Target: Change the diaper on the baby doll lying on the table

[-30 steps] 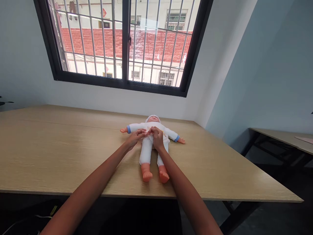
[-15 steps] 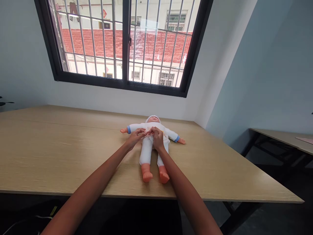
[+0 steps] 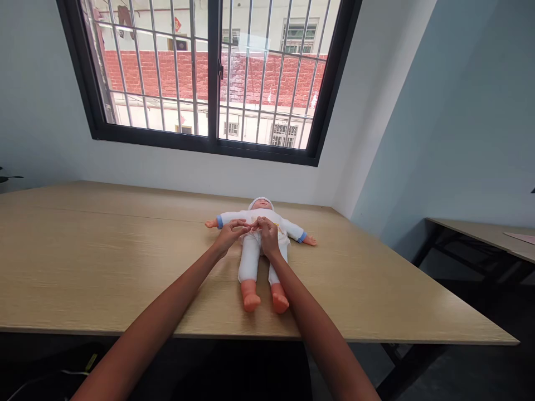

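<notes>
A baby doll (image 3: pixel 249 259) lies on its back on the wooden table (image 3: pixel 125 262), its feet towards me and its arms spread wide. It wears a white cap, a white top with blue cuffs, and white trousers. Over the doll's belly my left hand (image 3: pixel 230 233) and my right hand (image 3: pixel 267 233) meet, fingertips nearly touching. Both hands are closed in a pinch at the lower front of the doll's top (image 3: pixel 281 221). Thin pale strands seem to hang below the fingers. The exact piece of cloth or cord between the fingertips is too small to make out.
Behind the table is a wall with a barred, black-framed window (image 3: pixel 213 146). The table's front edge (image 3: pixel 234 337) runs below my forearms. Another table (image 3: pixel 480 234) stands to the right, and dark plant leaves (image 3: pixel 10 178) show at the far left.
Almost nothing differs. My hands stay at the doll's belly with only a very slight shift of the fingers, and the doll keeps its place.
</notes>
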A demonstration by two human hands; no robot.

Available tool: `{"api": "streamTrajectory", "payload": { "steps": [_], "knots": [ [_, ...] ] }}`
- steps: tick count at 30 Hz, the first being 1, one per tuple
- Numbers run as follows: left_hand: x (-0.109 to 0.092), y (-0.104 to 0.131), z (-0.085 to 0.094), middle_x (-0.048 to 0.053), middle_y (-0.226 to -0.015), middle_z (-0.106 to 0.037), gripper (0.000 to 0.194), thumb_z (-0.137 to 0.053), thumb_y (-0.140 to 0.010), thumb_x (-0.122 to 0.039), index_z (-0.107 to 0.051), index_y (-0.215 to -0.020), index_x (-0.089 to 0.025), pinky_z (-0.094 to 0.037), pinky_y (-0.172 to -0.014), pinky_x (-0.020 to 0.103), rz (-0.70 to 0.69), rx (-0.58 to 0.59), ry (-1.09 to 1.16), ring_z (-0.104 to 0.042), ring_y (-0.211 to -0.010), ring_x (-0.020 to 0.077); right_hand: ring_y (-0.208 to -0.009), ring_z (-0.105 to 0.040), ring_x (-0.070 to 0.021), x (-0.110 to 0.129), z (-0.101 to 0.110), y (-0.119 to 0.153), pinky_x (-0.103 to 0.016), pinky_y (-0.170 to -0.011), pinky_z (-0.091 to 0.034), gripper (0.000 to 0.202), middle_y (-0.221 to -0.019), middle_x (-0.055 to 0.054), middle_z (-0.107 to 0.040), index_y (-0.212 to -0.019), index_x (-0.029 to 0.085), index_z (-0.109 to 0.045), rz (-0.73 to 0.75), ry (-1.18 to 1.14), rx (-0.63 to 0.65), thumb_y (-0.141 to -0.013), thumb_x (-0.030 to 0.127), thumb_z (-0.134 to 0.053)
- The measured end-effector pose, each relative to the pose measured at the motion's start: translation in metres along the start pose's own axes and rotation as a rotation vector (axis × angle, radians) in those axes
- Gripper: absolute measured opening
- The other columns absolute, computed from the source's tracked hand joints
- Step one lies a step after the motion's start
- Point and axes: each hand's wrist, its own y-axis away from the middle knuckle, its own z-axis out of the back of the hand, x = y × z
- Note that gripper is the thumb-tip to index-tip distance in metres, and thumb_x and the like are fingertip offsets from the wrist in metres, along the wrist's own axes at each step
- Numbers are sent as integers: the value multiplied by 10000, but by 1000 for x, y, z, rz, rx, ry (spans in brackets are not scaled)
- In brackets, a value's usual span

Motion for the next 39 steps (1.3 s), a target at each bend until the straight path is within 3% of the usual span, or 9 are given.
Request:
{"api": "streamTrajectory", "payload": {
  "steps": [5, 13, 32, 35, 39],
  "knots": [
    [-1, 1, -1, 124, -1287, -586, 362, -828, -633, -430, -742, -865, -167, -390, -1016, 414, -5, -10, -24, -540, -1171, 303, -690, -560, -174, -1, 0, -1, -312, -770, -436, 411, -592, 4, -572, -592, 218, -541, -7, 1, 5, -847, 536, -481],
    [-4, 2, -2, 88, -1063, -678, 385, -839, -607, -440, -711, -861, -181, -418, -939, 375, -13, -9, -11, -580, -1066, 268, -689, -563, -174, -3, 0, -1, -313, -768, -438, 413, -590, 5, -575, -608, 218, -556, -2, 9, 6, -847, 547, -480],
    [-6, 4, -7, 56, -929, -657, 354, -803, -649, -444, -653, -835, -183, -407, -930, 379, -31, 35, -33, -572, -984, 240, -679, -563, -175, -1, -2, 2, -319, -742, -451, 434, -629, -12, -603, -616, 215, -559, 24, 23, 25, -878, 543, -450],
    [-6, 3, -6, 50, -918, -653, 379, -825, -618, -448, -643, -815, -180, -417, -919, 366, -10, 17, -8, -579, -967, 229, -707, -560, -181, 1, 0, -1, -327, -762, -446, 406, -682, -20, -610, -649, 215, -550, 89, 134, -39, -882, 531, -445],
    [-2, 1, 0, 50, -906, -671, 489, -820, -602, -533, -633, -867, -167, -441, -900, 367, 93, -47, 78, -595, -942, 230, -860, -565, -225, 0, 25, -14, -373, -882, -426, 289, -820, -61, -621, -738, 221, -543, 174, 395, -311, -852, 481, -492]
  ]
}}
